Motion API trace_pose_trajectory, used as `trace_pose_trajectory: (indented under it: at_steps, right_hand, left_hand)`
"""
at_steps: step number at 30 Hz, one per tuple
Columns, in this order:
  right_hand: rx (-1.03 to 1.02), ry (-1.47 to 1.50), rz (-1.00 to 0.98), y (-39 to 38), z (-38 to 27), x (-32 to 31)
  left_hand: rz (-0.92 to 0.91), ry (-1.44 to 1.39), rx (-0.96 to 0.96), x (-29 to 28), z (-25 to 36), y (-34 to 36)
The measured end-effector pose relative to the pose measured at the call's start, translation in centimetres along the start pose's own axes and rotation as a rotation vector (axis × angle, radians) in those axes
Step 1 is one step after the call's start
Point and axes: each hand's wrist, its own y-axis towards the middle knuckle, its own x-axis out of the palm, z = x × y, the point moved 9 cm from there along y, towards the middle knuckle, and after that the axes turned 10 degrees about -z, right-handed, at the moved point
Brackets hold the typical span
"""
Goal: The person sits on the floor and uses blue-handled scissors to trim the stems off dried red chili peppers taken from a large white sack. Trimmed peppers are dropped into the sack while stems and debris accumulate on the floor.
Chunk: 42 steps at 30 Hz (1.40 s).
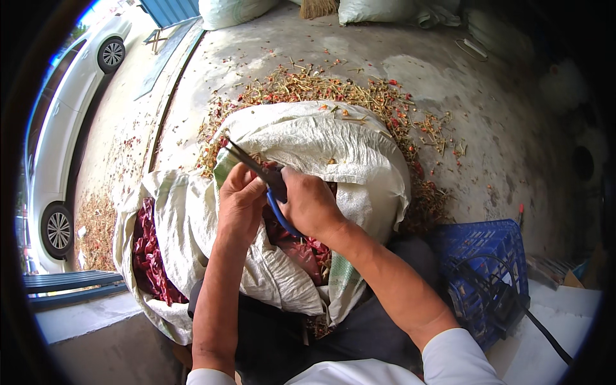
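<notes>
My right hand [309, 206] grips blue-handled scissors [275, 206], their dark blades angled up to the left. My left hand [239, 200] is closed beside the blades on a small dried pepper [255, 173], partly hidden by fingers and scissors. Both hands are over an open white woven sack [353, 151] with dark red dried peppers [301, 256] inside. A second white sack [183, 212] at the left holds more red peppers [154, 256].
Cut stems and pepper bits [295, 83] litter the concrete floor [443, 77]. A blue plastic crate [478, 256] with black cable sits right of my legs. White sacks [378, 9] lie at the back. A white car [64, 128] and a blue slatted bench [70, 282] are left.
</notes>
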Motion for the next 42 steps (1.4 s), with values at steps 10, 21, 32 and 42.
trace_pose_trajectory:
  at_steps: [10,21,32,42]
  right_hand:
    - [0.128,-0.266,-0.070,-1.4,-0.5,-1.6]
    - [0.164,-0.206,-0.093,-1.5,0.3,-1.7]
    - [0.096,-0.124,-0.040,-1.8,-0.3,-1.0]
    - [0.150,0.316,-0.129,-3.0,-0.4,-1.0]
  left_hand:
    - [0.289,0.199,0.216,-6.2,4.8,-0.6]
    - [0.133,0.336,0.112,-3.6,4.8,0.0]
    - [0.231,0.970,0.102,-2.7,4.4,0.7]
    - [0.083,0.613,-0.081,-1.0,3.1,1.0]
